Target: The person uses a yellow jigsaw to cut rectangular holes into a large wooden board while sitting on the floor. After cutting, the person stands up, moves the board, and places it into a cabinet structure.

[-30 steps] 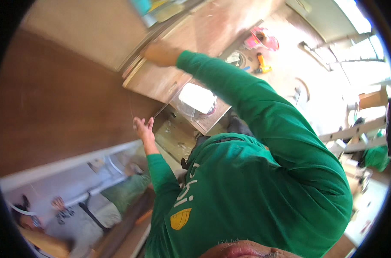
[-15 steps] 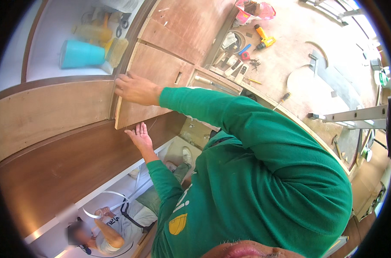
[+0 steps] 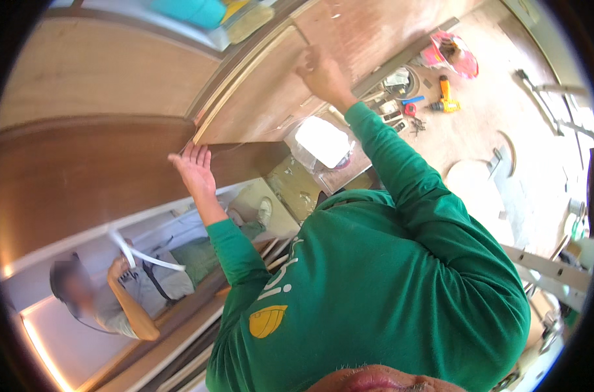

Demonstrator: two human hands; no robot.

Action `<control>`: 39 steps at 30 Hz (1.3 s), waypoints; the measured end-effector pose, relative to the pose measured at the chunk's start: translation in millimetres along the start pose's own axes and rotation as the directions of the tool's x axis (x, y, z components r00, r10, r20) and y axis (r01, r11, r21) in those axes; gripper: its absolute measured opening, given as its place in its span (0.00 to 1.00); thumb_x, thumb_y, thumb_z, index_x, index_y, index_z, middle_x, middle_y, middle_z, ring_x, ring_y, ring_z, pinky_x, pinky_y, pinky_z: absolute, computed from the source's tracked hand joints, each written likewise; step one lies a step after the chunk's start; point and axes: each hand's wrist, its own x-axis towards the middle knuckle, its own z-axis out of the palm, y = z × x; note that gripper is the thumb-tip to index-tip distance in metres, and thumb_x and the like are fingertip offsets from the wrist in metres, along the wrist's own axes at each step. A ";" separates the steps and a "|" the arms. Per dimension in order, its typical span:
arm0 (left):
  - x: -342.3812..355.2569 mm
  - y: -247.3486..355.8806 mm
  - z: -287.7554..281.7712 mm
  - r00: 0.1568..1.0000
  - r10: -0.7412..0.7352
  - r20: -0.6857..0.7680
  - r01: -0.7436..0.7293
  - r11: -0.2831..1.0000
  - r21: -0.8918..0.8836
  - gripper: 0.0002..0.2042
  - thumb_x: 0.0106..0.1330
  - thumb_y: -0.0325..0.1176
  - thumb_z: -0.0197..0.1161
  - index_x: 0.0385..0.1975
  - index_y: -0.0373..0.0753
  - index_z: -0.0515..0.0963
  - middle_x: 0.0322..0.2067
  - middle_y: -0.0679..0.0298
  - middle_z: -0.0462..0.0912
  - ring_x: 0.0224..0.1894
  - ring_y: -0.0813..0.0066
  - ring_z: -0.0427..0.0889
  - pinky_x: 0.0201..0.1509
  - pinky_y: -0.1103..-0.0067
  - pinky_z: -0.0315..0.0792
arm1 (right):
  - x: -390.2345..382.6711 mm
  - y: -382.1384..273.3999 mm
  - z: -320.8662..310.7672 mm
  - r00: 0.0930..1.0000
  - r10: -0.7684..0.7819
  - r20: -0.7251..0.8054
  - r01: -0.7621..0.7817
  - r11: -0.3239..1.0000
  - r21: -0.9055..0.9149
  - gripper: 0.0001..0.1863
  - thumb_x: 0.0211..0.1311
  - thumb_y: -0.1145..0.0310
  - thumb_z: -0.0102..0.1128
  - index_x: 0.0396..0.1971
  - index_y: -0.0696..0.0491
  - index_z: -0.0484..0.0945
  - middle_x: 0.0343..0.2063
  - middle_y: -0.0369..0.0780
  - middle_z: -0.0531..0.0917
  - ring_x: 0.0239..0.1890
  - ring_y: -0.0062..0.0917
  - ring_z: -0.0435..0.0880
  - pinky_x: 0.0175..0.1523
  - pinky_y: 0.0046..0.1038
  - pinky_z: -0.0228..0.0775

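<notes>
A light plywood panel [image 3: 257, 85] with a pale raw edge fits against the wooden cabinet front. My left hand [image 3: 197, 171] is open and palm up under the panel's lower corner, its fingertips at the edge. My right hand [image 3: 326, 75] is at the far end of the same panel, near the seam with the reddish plywood sheet [image 3: 362, 39]. Its fingers are bent, apart and slightly blurred, and they grip nothing that shows. Whether those fingertips press on the wood I cannot tell.
A yellow drill [image 3: 445, 98], a red tape measure [image 3: 410, 110] and a pink bag [image 3: 454, 55] lie at the right. A bright white rectangular thing [image 3: 323, 142] is below the panel. At lower left, another person [image 3: 133, 294] holds a white strip [image 3: 150, 257]. A ladder [image 3: 552, 268] stands at right.
My right hand has moved from the panel's left edge to its far end. My left hand stays under the lower corner. The view has shifted, and the panel now appears closer to the cabinet front.
</notes>
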 end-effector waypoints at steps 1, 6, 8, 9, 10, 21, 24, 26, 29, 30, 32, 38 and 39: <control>-0.3 -1.2 -1.9 1.000 0.028 0.005 -0.028 1.000 0.003 0.50 0.78 0.73 0.44 0.76 0.25 0.59 0.73 0.43 0.67 0.74 0.50 0.69 0.80 0.59 0.64 | 4.3 -18.6 -2.2 1.000 0.011 -0.027 -0.011 1.000 0.024 0.39 0.62 0.61 0.78 0.65 0.67 0.68 0.48 0.57 0.86 0.51 0.50 0.87 0.56 0.44 0.81; 5.6 -34.0 -4.2 0.981 0.168 0.101 -0.164 0.986 -0.039 0.31 0.84 0.54 0.55 0.70 0.31 0.68 0.65 0.53 0.77 0.66 0.59 0.79 0.76 0.62 0.70 | 28.5 -27.8 3.1 0.993 -0.075 -0.091 0.070 0.996 -0.048 0.39 0.63 0.48 0.79 0.63 0.61 0.76 0.53 0.55 0.83 0.50 0.42 0.87 0.55 0.39 0.81; 2.0 -50.5 11.7 0.978 0.185 0.101 -0.179 0.982 -0.059 0.26 0.84 0.53 0.56 0.64 0.34 0.72 0.64 0.53 0.77 0.68 0.61 0.77 0.76 0.62 0.69 | 39.2 -19.3 2.6 0.993 -0.112 -0.035 0.105 0.981 -0.163 0.39 0.61 0.46 0.80 0.60 0.61 0.79 0.52 0.54 0.83 0.48 0.42 0.87 0.55 0.40 0.81; 1.7 -64.2 8.6 0.972 0.217 0.094 -0.217 0.976 -0.006 0.26 0.84 0.51 0.57 0.66 0.33 0.70 0.65 0.52 0.77 0.68 0.62 0.77 0.76 0.62 0.69 | 40.8 -22.1 3.1 0.993 -0.119 -0.013 0.114 0.977 -0.181 0.39 0.61 0.44 0.80 0.58 0.61 0.80 0.52 0.54 0.83 0.49 0.42 0.87 0.55 0.40 0.81; 2.8 -75.5 5.0 0.965 0.248 0.090 -0.253 0.966 0.048 0.27 0.83 0.50 0.59 0.67 0.33 0.68 0.65 0.51 0.76 0.69 0.63 0.77 0.76 0.63 0.69 | 43.5 -25.3 3.9 0.992 -0.125 0.007 0.123 0.972 -0.199 0.39 0.61 0.43 0.79 0.57 0.61 0.81 0.53 0.54 0.83 0.49 0.42 0.87 0.54 0.40 0.81; 9.6 -121.5 19.4 0.956 0.012 0.293 -0.147 0.884 0.444 0.36 0.71 0.36 0.76 0.74 0.30 0.65 0.67 0.49 0.77 0.67 0.62 0.79 0.74 0.68 0.70 | 27.8 -34.6 -24.5 0.998 -0.033 0.049 0.038 0.994 -0.102 0.50 0.61 0.29 0.70 0.54 0.69 0.80 0.47 0.59 0.86 0.54 0.49 0.87 0.56 0.45 0.80; 31.4 -138.5 -11.1 0.929 -0.097 0.358 -0.153 0.781 0.606 0.46 0.64 0.41 0.81 0.77 0.30 0.61 0.70 0.47 0.73 0.71 0.58 0.75 0.76 0.65 0.68 | 26.5 -39.0 -21.6 0.992 0.062 0.106 -0.057 0.997 -0.056 0.49 0.62 0.29 0.69 0.54 0.69 0.80 0.46 0.56 0.86 0.51 0.43 0.88 0.53 0.42 0.82; 37.5 -147.0 -25.6 0.942 0.035 0.334 -0.257 0.716 0.649 0.53 0.60 0.45 0.84 0.79 0.30 0.56 0.73 0.44 0.67 0.76 0.53 0.68 0.78 0.62 0.64 | 20.7 -49.8 -26.2 0.954 0.206 0.218 -0.218 0.975 0.035 0.49 0.61 0.29 0.70 0.54 0.68 0.80 0.45 0.54 0.86 0.50 0.38 0.89 0.50 0.38 0.84; 25.1 -134.7 -21.1 0.918 0.286 0.275 -0.395 0.584 0.709 0.62 0.54 0.49 0.87 0.81 0.30 0.50 0.77 0.40 0.57 0.81 0.46 0.56 0.82 0.59 0.59 | 17.3 -47.0 -23.3 0.939 0.296 0.177 -0.322 0.936 0.142 0.48 0.63 0.32 0.70 0.59 0.67 0.77 0.49 0.49 0.83 0.47 0.32 0.87 0.50 0.32 0.85; 15.2 -119.0 -17.1 0.927 0.288 0.240 -0.369 0.595 0.714 0.63 0.53 0.51 0.87 0.81 0.30 0.48 0.78 0.40 0.55 0.81 0.44 0.55 0.82 0.58 0.58 | 15.5 -47.9 -22.5 0.929 0.325 0.179 -0.355 0.918 0.174 0.47 0.64 0.33 0.70 0.61 0.66 0.76 0.51 0.48 0.82 0.47 0.32 0.86 0.51 0.33 0.85; -6.8 -92.7 -12.1 0.948 0.271 0.168 -0.306 0.624 0.719 0.67 0.51 0.54 0.87 0.82 0.31 0.45 0.79 0.39 0.51 0.82 0.41 0.51 0.83 0.58 0.57 | 14.5 -44.4 -22.8 0.936 0.298 0.186 -0.335 0.918 0.211 0.48 0.64 0.35 0.72 0.62 0.67 0.74 0.49 0.48 0.83 0.46 0.32 0.87 0.50 0.30 0.85; -11.9 -81.7 -22.2 0.893 0.249 0.374 -0.448 0.561 0.696 0.56 0.56 0.49 0.86 0.78 0.28 0.59 0.69 0.41 0.72 0.74 0.50 0.72 0.77 0.60 0.68 | -6.6 -44.9 -30.2 0.914 0.374 0.156 -0.405 0.864 0.300 0.37 0.68 0.48 0.74 0.62 0.65 0.76 0.50 0.44 0.82 0.44 0.32 0.88 0.50 0.30 0.87; -14.4 -91.6 -21.3 0.875 0.315 0.368 -0.484 0.555 0.676 0.47 0.58 0.47 0.84 0.74 0.32 0.67 0.62 0.46 0.80 0.67 0.49 0.79 0.71 0.60 0.72 | -6.9 -46.5 -30.6 0.914 0.374 0.159 -0.406 0.864 0.298 0.37 0.68 0.49 0.74 0.62 0.65 0.76 0.50 0.44 0.82 0.44 0.32 0.88 0.50 0.30 0.87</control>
